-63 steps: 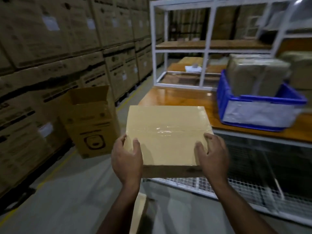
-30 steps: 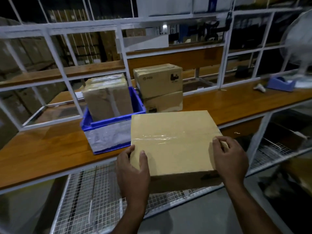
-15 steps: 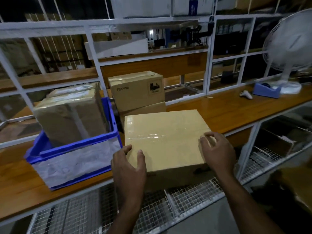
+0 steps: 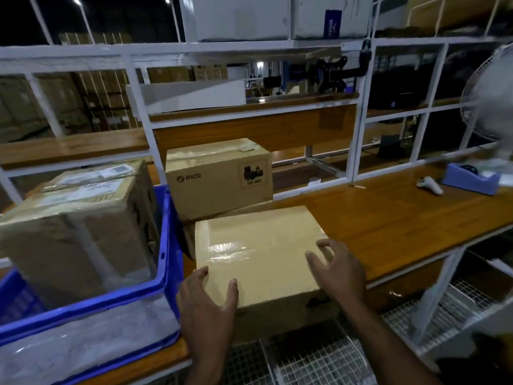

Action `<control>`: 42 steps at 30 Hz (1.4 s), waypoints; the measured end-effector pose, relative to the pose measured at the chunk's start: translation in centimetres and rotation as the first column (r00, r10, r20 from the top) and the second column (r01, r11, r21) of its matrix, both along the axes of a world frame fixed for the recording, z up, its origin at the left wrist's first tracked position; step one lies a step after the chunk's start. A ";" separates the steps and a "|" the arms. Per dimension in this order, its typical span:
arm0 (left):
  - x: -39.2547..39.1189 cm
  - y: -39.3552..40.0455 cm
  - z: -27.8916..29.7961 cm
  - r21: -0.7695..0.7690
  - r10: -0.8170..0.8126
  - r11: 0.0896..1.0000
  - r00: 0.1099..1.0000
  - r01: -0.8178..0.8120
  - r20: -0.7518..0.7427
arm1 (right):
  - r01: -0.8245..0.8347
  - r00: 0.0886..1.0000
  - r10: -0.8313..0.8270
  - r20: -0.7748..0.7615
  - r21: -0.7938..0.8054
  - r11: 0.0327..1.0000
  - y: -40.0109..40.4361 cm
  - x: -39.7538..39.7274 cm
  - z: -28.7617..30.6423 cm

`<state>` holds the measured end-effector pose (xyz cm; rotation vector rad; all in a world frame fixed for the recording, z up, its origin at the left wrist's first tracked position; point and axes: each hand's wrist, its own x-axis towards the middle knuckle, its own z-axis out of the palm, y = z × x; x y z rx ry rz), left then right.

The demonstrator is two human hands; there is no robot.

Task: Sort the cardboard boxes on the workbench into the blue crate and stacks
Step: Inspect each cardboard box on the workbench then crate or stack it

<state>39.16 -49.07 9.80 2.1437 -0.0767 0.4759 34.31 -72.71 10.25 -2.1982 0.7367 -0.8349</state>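
A plain tan cardboard box (image 4: 261, 245) with a clear tape seam lies on the front edge of the wooden workbench (image 4: 388, 218), its near side overhanging. My left hand (image 4: 208, 304) grips its near left corner, and my right hand (image 4: 338, 270) holds its right edge with fingers spread on top. It sits just right of the blue crate (image 4: 83, 311), which holds a large wrapped cardboard box (image 4: 77, 240). Directly behind it, a PICO-marked box (image 4: 219, 179) is stacked on another box, of which only a strip shows.
White frame posts and an upper wooden shelf stand behind the boxes. To the right on the bench lie a white controller (image 4: 430, 184), a blue tape dispenser (image 4: 469, 182) and a fan (image 4: 488, 101). A wire mesh shelf (image 4: 305, 365) runs below.
I have turned from the aisle to the workbench with the tan box in both hands. It has moved forward and down onto the bench edge, beside the crate and in front of the PICO stack.
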 end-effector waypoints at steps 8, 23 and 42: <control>3.7 -1.5 -0.3 0.126 0.012 0.992 0.995 0.001 -0.100 | -0.104 0.979 0.083 -0.187 -0.105 0.989 -2.9 5.4 0.7; 9.3 -4.8 1.7 0.562 -0.123 0.788 0.959 0.252 -0.257 | -0.556 0.782 0.390 -0.486 -0.263 0.788 -2.2 13.1 0.7; 13.5 -8.2 1.5 0.590 -0.291 0.743 0.946 0.317 -0.141 | -0.730 0.672 0.573 -0.469 -0.289 0.619 0.5 17.6 1.6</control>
